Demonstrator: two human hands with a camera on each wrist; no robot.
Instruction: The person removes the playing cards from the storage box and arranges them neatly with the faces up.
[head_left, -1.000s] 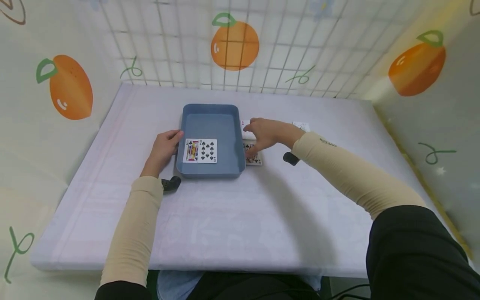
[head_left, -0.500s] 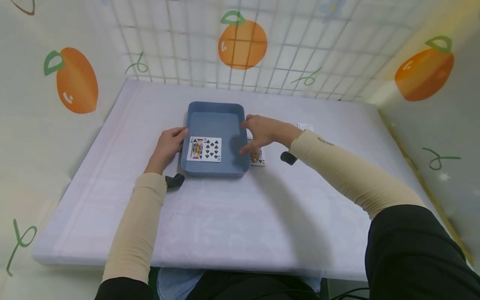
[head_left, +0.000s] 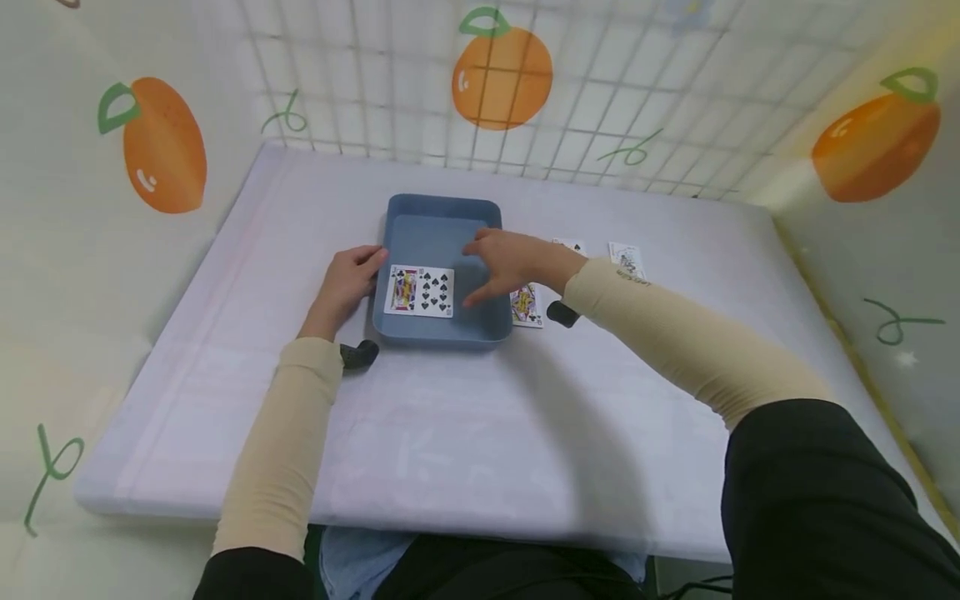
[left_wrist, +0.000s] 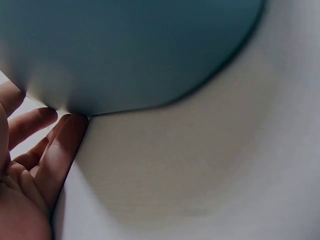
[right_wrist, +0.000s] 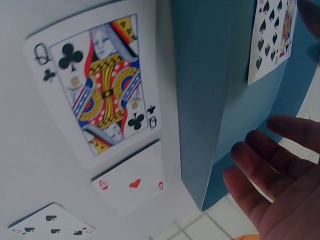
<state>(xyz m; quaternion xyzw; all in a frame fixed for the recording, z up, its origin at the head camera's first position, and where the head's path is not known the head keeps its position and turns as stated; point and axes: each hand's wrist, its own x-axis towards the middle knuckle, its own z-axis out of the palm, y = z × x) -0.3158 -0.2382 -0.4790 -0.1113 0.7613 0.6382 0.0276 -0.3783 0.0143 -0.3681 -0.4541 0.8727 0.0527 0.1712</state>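
Note:
The blue tray [head_left: 442,340] lies on the table. Inside it, a face card [head_left: 403,289] is side by side with a ten of spades [head_left: 437,292]. My left hand [head_left: 347,283] is at the tray's left side; its fingertips touch the tray wall, with the thumb near the rim. My right hand [head_left: 513,262] reaches over the right rim, fingers spread and nothing held. In the right wrist view, a queen of clubs [right_wrist: 107,92] and an ace of hearts [right_wrist: 132,175] lie just outside the tray; in the head view my right hand and arm hide part of that spot.
A five-pip black card [right_wrist: 52,225] lies beyond the ace. Farther right on the white-covered table [head_left: 420,450] is another card [head_left: 626,257], partly hidden by my right sleeve. A wire grid [head_left: 397,92] stands behind the table.
My right hand has moved left from above the cards beside the tray to above the tray. The left hand stays at the tray's left side. The head view has shifted slightly.

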